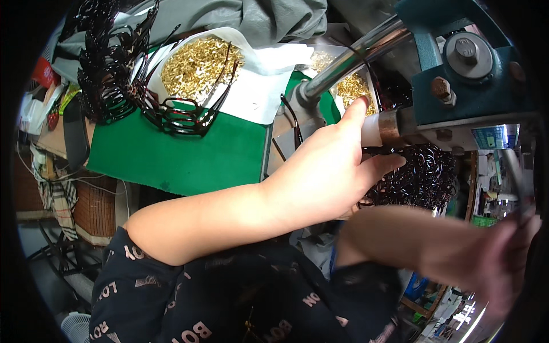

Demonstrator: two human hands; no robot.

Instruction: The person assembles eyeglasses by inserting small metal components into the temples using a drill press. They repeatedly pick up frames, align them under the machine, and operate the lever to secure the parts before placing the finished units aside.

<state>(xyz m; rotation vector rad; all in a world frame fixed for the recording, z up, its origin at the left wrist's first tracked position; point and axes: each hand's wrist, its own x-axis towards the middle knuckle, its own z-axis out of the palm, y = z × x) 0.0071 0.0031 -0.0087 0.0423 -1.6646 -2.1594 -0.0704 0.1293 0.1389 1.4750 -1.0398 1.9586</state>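
Observation:
My left hand [329,166] is at the press head, index finger beside its pale cylinder [372,131] and thumb below. These two are apart and bent around the spot; the other fingers are hidden. A dark thin piece shows between them, but what the hand grips I cannot make out. At the far right my right hand [506,260], smeared by motion, is closed around the metal lever [516,177] of the teal press [463,100]. A dark glasses temple [298,128] sticks out left of my left hand. Beneath the thumb lies a heap of dark glossy frames [426,177].
Dark tortoiseshell eyeglass frames [183,121] lie on a green mat [171,160], with more piled at the left [106,80]. Behind them, small gold metal parts [197,68] fill a white bag; others [353,88] lie by the press. A steel post [354,54] rises diagonally.

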